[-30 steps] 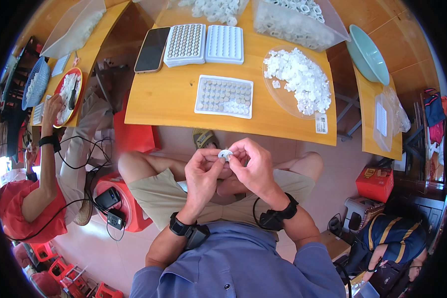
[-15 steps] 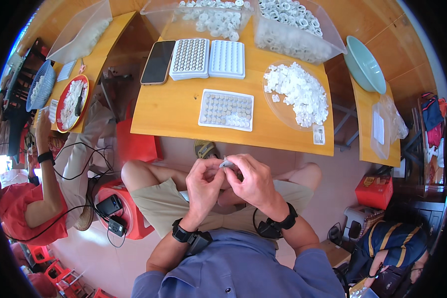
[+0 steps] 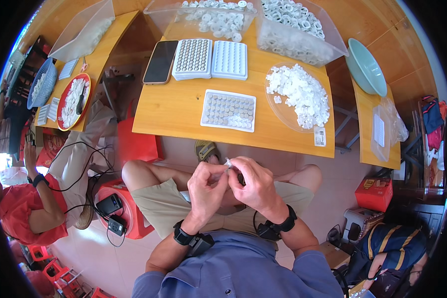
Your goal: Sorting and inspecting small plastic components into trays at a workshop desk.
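Observation:
Above my lap, short of the table's front edge, both hands meet at the fingertips. My left hand [image 3: 207, 189] pinches one side of a small whitish piece [image 3: 228, 163], and my right hand [image 3: 255, 183] pinches the other; most of it is hidden by the fingers. Nearest on the table lies a white tray [image 3: 204, 122] holding rows of round greyish discs, with small clear-white pieces over its lower right part. To its right, a round clear plate [image 3: 279, 108] carries a heap of small white plastic pieces [image 3: 303, 97].
Behind the tray are a phone [image 3: 160, 62], a stacked tray of round metal parts [image 3: 191, 58] and a white tray [image 3: 229, 60]. Clear bins [image 3: 303, 47] of white rings stand at the back. A green basin [image 3: 366, 67] is at right. A co-worker in red [image 3: 32, 203] sits left.
My fingertips have shifted slightly on the small piece, and it now points more upward. At the left, the co-worker's raised arm has come down from the side table.

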The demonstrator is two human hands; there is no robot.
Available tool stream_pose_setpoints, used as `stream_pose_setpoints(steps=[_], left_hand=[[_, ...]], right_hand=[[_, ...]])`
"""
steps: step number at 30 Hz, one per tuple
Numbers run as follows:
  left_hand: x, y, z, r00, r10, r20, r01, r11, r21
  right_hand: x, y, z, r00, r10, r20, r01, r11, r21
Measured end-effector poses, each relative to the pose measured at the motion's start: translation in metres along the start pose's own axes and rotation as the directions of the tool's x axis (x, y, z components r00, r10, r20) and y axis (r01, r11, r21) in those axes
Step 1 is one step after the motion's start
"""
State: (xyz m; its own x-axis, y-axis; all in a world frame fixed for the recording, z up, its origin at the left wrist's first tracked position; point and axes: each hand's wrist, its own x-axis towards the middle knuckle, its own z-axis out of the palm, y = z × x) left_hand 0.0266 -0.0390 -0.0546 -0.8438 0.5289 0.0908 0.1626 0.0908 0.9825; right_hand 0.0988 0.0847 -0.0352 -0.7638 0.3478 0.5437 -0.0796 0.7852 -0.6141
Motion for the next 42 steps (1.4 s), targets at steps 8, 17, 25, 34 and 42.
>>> stream_pose_setpoints(steps=[8,17,25,34,42], left_hand=[[0.000,-0.001,0.002,1.000,0.024,0.013,-0.024,1.000,0.012],[0.000,-0.006,0.002,1.000,0.008,-0.029,-0.011,0.997,-0.076],[-0.001,-0.015,-0.003,0.998,0.058,0.039,-0.053,0.990,-0.128],[0.014,-0.005,0.001,0.998,0.050,-0.039,-0.058,0.966,-0.252],[0.022,-0.001,-0.013,1.000,-0.003,-0.022,-0.005,0.941,-0.339]], right_hand=[[-0.002,0.000,-0.002,0.999,0.034,-0.010,-0.034,0.999,-0.012],[0.000,0.003,-0.007,0.988,0.154,0.027,-0.156,0.976,0.149],[-0.004,0.004,-0.009,0.967,0.248,0.051,-0.253,0.948,0.194],[0.010,0.005,-0.011,0.996,0.089,0.005,-0.089,0.982,0.164],[0.033,-0.005,-0.010,0.998,-0.054,0.033,0.051,0.994,0.102]])
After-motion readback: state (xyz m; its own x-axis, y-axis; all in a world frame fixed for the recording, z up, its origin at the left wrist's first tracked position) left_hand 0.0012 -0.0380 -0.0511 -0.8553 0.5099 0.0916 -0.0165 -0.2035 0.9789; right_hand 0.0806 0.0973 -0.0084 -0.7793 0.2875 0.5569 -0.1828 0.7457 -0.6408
